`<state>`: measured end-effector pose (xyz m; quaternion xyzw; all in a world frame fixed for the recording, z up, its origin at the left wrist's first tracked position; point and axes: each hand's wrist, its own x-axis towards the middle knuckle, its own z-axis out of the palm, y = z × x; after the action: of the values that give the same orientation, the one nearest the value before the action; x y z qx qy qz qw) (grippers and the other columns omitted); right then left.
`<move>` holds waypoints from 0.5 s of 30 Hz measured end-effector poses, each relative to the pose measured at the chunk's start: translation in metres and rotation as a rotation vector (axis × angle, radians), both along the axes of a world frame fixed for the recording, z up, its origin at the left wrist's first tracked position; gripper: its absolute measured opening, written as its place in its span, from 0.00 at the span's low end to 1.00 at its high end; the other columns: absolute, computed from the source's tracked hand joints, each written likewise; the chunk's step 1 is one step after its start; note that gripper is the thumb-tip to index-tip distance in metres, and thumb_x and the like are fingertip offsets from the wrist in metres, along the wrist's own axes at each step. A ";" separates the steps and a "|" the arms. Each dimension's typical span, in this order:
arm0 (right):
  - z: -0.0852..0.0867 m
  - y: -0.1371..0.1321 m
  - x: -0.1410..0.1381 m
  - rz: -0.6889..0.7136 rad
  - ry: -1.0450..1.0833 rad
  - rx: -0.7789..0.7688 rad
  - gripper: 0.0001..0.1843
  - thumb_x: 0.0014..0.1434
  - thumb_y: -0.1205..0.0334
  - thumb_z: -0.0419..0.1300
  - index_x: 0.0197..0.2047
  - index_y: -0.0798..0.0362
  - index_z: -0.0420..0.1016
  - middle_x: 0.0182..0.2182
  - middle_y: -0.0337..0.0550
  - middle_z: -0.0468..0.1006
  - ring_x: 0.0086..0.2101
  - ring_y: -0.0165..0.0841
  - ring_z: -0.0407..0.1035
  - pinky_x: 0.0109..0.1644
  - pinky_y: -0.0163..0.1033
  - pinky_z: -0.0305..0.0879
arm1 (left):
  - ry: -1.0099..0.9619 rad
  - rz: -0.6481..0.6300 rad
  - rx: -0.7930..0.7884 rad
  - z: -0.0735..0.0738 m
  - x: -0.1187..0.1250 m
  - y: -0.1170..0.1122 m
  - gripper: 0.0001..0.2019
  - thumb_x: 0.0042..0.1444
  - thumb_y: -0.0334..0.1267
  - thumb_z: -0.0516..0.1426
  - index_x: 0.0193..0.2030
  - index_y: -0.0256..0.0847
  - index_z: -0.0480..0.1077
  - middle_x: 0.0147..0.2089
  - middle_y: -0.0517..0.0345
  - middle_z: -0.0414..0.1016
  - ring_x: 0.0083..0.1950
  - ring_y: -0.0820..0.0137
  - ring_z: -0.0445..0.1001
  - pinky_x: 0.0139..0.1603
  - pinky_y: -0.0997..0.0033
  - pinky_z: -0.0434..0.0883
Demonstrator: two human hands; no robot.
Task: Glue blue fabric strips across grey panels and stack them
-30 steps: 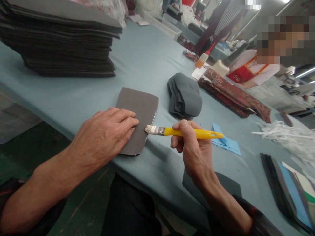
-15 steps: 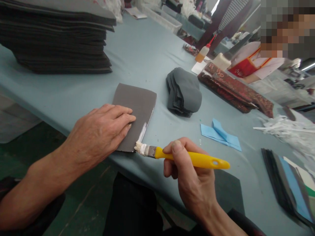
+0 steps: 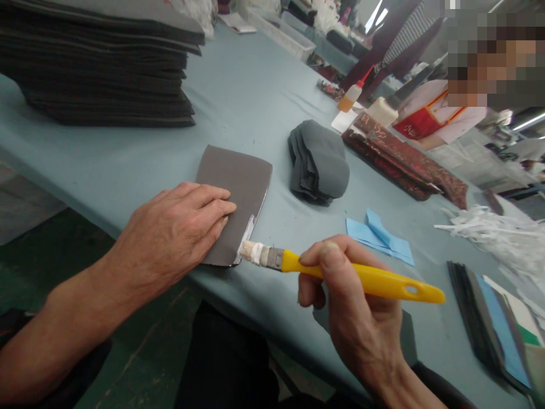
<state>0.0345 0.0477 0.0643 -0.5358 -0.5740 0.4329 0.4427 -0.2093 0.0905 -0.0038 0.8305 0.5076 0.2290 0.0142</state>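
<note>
A grey-brown flat panel (image 3: 237, 170) lies near the table's front edge. My left hand (image 3: 183, 224) rests flat on its left part, fingers stretched out. White paste (image 3: 247, 232) streaks the panel's lower right edge. My right hand (image 3: 349, 284) grips a paintbrush (image 3: 378, 281) by its yellow handle. White paste coats the bristles, whose tip is at the panel's lower right edge. A dark sheet (image 3: 407, 335) lies partly hidden under my right hand.
A tall stack of black sheets (image 3: 114, 79) stands at the left, with grey cut pieces (image 3: 321, 162) beyond the panel. Blue strips (image 3: 378, 233), white strings (image 3: 489, 230) and a dark patterned bundle (image 3: 400, 156) lie to the right. A glue bottle (image 3: 351, 96) and a co-worker (image 3: 434, 113) are farther back.
My right hand has moved right with the paintbrush, drawing the bristles from the panel's lower corner to its right edge. The paste streak looks wider. My left hand stays in place.
</note>
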 end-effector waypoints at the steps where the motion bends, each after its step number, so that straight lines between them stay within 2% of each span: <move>1: 0.001 0.006 0.000 -0.028 0.036 0.012 0.21 0.71 0.42 0.64 0.32 0.47 0.78 0.16 0.33 0.73 0.17 0.28 0.63 0.22 0.34 0.61 | 0.005 0.000 0.006 0.000 0.000 0.000 0.26 0.77 0.48 0.40 0.61 0.45 0.77 0.64 0.47 0.81 0.63 0.46 0.78 0.62 0.36 0.77; 6: -0.008 0.031 0.003 -0.086 0.171 -0.011 0.21 0.66 0.39 0.68 0.34 0.49 0.77 0.15 0.30 0.69 0.17 0.26 0.62 0.22 0.32 0.60 | -0.009 0.029 0.037 -0.003 0.002 -0.002 0.27 0.77 0.47 0.40 0.60 0.45 0.78 0.63 0.47 0.81 0.63 0.47 0.78 0.62 0.36 0.77; 9: -0.013 0.035 0.004 -0.060 0.144 -0.040 0.23 0.65 0.37 0.67 0.33 0.50 0.77 0.15 0.31 0.69 0.17 0.26 0.60 0.22 0.32 0.58 | 0.000 0.025 0.052 -0.005 0.001 -0.002 0.25 0.77 0.47 0.41 0.59 0.47 0.78 0.63 0.48 0.81 0.62 0.48 0.79 0.61 0.39 0.77; 15: -0.011 0.040 0.004 0.012 0.109 -0.026 0.25 0.66 0.37 0.67 0.31 0.51 0.77 0.14 0.34 0.71 0.17 0.25 0.59 0.22 0.30 0.58 | -0.006 0.005 0.170 -0.012 -0.003 -0.001 0.23 0.77 0.45 0.43 0.58 0.47 0.78 0.61 0.49 0.83 0.59 0.51 0.80 0.57 0.47 0.78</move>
<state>0.0382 0.0874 0.0537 -0.5139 -0.5466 0.4715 0.4635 -0.2124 0.0890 -0.0160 0.8266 0.4886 0.2737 -0.0555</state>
